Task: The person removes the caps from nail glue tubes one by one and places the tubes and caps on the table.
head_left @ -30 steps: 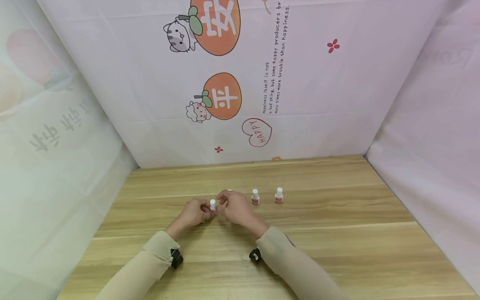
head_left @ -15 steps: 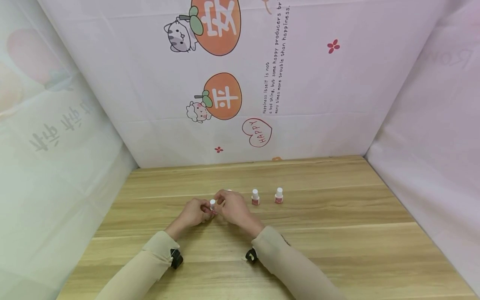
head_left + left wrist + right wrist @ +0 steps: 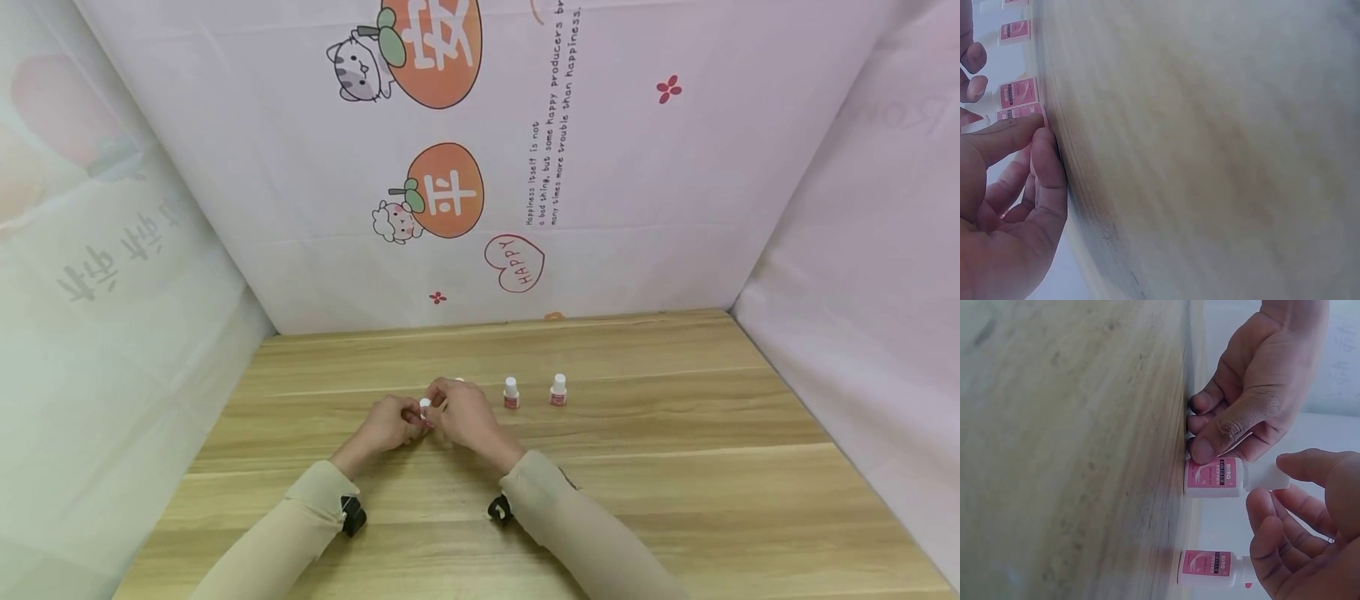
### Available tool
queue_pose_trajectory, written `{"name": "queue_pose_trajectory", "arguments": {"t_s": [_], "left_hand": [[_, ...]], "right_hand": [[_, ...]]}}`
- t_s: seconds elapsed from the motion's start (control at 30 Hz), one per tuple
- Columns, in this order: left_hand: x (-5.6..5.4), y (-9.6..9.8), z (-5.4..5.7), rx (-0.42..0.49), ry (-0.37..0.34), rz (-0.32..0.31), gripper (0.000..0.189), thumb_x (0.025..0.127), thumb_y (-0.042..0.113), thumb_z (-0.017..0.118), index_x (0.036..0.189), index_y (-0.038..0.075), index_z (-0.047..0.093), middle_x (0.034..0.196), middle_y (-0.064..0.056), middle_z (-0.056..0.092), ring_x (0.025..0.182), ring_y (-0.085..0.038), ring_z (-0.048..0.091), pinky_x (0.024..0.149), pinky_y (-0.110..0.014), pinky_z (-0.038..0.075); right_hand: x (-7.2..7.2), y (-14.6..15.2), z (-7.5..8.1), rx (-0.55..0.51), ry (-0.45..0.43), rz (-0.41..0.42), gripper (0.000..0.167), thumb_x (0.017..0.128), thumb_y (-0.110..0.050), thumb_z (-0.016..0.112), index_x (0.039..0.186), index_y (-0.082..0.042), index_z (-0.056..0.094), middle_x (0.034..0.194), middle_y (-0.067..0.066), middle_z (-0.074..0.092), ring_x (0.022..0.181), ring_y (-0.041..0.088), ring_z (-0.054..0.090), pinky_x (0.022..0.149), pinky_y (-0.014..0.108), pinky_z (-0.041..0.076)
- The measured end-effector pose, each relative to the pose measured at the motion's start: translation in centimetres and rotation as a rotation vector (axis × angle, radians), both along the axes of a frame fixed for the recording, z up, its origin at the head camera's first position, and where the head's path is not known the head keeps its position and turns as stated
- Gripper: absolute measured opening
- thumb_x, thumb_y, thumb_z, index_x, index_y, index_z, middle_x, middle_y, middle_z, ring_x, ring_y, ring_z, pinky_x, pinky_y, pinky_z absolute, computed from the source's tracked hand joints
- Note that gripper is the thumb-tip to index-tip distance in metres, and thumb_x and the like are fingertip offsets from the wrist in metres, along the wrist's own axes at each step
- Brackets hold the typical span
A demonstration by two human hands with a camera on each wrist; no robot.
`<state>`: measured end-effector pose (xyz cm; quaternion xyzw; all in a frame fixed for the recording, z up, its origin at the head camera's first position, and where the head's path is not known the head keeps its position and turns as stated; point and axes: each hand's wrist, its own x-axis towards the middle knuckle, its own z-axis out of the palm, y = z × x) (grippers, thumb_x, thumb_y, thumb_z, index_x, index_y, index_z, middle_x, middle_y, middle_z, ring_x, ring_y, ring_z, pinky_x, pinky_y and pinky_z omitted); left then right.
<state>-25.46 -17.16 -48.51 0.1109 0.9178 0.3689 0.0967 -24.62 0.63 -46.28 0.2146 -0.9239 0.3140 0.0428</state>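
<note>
Left hand (image 3: 392, 423) pinches a bottle (image 3: 1213, 478) upright on the desk (image 3: 637, 467), left of the other bottles (image 3: 512, 394); right hand (image 3: 467, 414) pinches its cap (image 3: 1266, 476). Probably positioning it; next move likely calls for releasing without tipping.

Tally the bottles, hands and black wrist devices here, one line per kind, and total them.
Small bottles: 4, one mostly hidden behind the right hand in the head view
Hands: 2, that one and the left hand
Black wrist devices: 2
Total: 8
</note>
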Motion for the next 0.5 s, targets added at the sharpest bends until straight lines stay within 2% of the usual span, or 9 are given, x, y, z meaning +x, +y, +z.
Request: {"name": "queue_pose_trajectory", "arguments": {"t_s": [0.2,0.5], "left_hand": [[-0.03,-0.07,-0.10,-0.016,0.015,-0.016,0.010,0.085,-0.004,0.069,0.089,0.004,0.070,0.075,-0.003,0.069,0.057,-0.008,0.059,0.052,-0.020,0.050],[0.03,-0.01,0.05,-0.003,0.017,-0.014,0.013,0.083,-0.007,0.067,0.090,0.003,0.071,0.074,-0.006,0.069,0.055,-0.009,0.058,0.050,-0.018,0.049]], "right_hand": [[-0.02,-0.07,-0.08,0.020,0.034,0.005,0.012,0.094,-0.028,0.070,0.102,-0.019,0.069,0.095,-0.004,0.073,0.082,0.012,0.064,0.080,0.030,0.051],[0.02,-0.06,0.00,0.015,0.024,-0.004,0.013,0.092,-0.028,0.071,0.102,-0.020,0.069,0.095,-0.005,0.073,0.084,0.014,0.064,0.075,0.026,0.051]]}}
